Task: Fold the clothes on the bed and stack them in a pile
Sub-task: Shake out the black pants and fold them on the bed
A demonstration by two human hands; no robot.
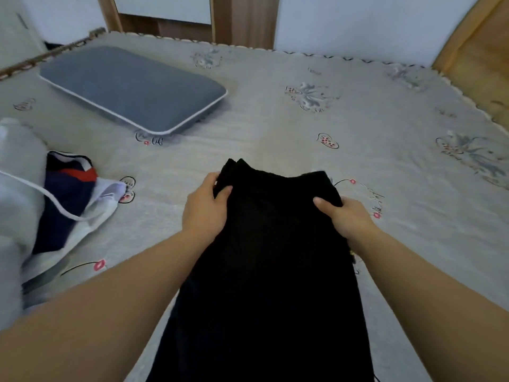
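Observation:
A long black garment (275, 257) lies lengthwise on the bed (385, 188), running from the near edge toward the middle. My left hand (205, 208) grips its far left corner, thumb on top of the cloth. My right hand (348, 219) grips the far right corner the same way. A heap of other clothes sits at the left: a navy, red and white garment (66, 199) with a white cord, partly under a pale grey-white garment (16, 188).
A grey-blue pillow (132, 88) with white piping lies at the far left of the bed. The floral bedspread stretches bare to the right and far side. A wooden headboard (479, 59) stands at the right, a white wall and wooden door frame behind.

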